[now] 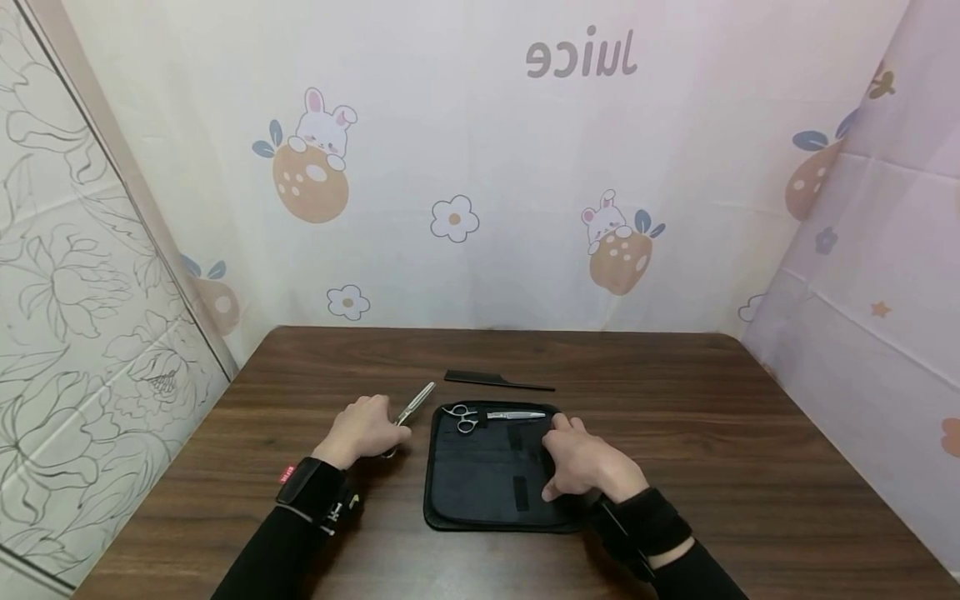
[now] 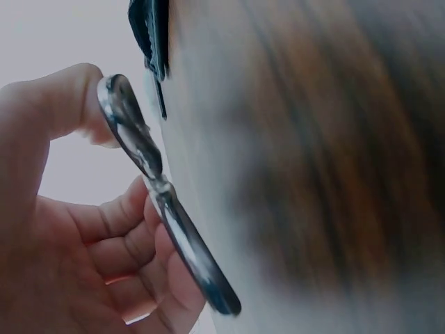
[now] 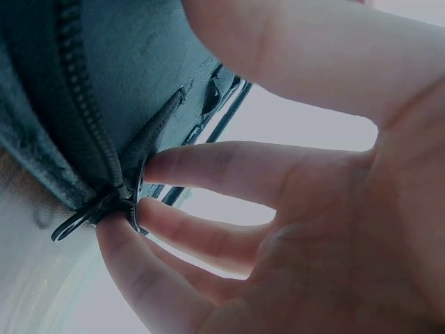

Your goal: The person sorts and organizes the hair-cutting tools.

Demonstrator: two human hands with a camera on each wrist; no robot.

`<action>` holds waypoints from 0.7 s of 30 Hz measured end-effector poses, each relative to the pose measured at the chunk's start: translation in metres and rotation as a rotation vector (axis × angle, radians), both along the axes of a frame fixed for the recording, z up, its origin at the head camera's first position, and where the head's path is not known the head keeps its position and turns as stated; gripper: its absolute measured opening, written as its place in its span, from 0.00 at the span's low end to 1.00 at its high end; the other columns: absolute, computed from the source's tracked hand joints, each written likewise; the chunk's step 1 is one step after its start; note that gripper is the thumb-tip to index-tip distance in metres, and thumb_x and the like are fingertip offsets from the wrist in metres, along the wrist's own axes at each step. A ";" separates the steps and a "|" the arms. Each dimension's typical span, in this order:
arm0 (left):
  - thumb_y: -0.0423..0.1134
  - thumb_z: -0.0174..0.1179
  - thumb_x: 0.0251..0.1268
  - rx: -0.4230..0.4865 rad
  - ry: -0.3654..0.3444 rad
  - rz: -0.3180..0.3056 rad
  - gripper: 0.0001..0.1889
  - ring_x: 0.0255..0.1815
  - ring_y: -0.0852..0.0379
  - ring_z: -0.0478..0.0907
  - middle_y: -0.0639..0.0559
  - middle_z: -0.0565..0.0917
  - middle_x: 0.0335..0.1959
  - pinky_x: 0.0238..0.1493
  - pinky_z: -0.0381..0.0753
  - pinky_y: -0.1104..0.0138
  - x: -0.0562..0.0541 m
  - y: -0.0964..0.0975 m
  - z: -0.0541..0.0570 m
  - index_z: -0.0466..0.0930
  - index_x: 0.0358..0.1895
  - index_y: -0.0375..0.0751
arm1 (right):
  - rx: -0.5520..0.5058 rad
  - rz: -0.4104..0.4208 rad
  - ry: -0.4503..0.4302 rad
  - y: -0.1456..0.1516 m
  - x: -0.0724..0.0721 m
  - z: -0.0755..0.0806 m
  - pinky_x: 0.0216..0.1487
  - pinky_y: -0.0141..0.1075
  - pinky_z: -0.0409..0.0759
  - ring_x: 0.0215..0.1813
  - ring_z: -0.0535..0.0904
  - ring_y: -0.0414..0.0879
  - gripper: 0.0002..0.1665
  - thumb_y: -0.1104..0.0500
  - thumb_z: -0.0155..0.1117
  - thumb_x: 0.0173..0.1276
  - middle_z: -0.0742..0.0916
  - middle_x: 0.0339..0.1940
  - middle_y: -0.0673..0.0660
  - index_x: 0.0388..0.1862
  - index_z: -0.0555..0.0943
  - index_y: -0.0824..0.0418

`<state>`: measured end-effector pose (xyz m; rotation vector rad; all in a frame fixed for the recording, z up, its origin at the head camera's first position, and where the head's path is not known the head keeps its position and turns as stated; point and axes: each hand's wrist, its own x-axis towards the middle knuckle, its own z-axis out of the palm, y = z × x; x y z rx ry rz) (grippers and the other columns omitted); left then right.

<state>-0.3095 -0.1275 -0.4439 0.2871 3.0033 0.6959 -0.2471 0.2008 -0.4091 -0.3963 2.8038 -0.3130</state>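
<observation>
Two pairs of silver scissors show in the head view. My left hand [image 1: 363,431] grips one pair of scissors [image 1: 415,404] left of the black zippered case [image 1: 480,492], the blades pointing away and to the right. Up close in the left wrist view, its scissor handles [image 2: 191,250] are seen edge-on beside the thumb and curled fingers. The other scissors [image 1: 517,415] lie across the top of the opened case, under a black strap. My right hand [image 1: 588,460] rests on the case's right side. Its nearly straight fingers [image 3: 222,167] touch the edge by the zipper [image 3: 90,104].
A black tail comb [image 1: 474,378] lies on the brown wooden table [image 1: 712,417] behind the case. A printed curtain [image 1: 450,125] hangs along the table's far edge, with a flower-patterned panel [image 1: 67,333] at the left.
</observation>
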 end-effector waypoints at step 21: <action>0.43 0.64 0.54 0.282 0.067 -0.046 0.09 0.23 0.55 0.72 0.52 0.76 0.24 0.29 0.68 0.63 0.007 0.034 0.009 0.75 0.31 0.44 | -0.008 0.013 0.007 -0.001 0.002 -0.001 0.51 0.55 0.76 0.55 0.68 0.57 0.35 0.56 0.86 0.50 0.75 0.54 0.62 0.53 0.82 0.71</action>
